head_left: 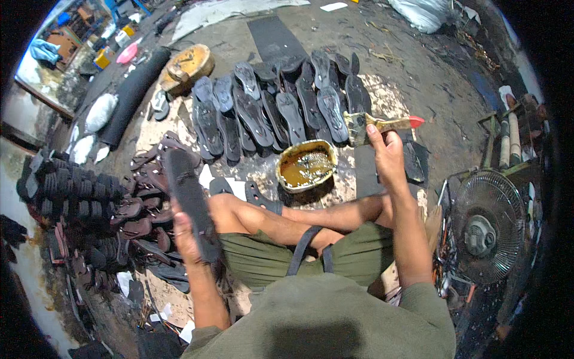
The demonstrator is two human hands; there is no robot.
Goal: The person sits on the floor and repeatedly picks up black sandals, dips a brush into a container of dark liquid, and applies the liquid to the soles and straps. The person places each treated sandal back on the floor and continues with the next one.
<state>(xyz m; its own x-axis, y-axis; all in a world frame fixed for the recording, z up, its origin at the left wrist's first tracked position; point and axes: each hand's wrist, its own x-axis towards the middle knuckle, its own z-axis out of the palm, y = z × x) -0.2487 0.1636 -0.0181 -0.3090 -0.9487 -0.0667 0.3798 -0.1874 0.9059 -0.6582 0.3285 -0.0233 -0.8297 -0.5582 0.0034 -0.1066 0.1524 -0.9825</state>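
Note:
My left hand (184, 236) is closed on a long dark shoe sole (190, 197), held up on edge to the left of my knee. My right hand (387, 152) grips a glue-caked brush (399, 124) with a red-tipped handle. Its bristle end points left, over the right end of the rows of soles. Between my hands sits an open tub (307, 167) with yellowish-brown glue in it. Just beyond the tub, several black soles (293, 116) lie side by side, some shiny and wet-looking.
On the left are stacks of dark soles (78, 185) and a pile of brown sandal straps (140, 218). A round wooden block (187, 67) lies farther off, beside a black roll (137, 96). A standing fan (483, 230) is close on my right. My crossed legs (263, 224) are in front.

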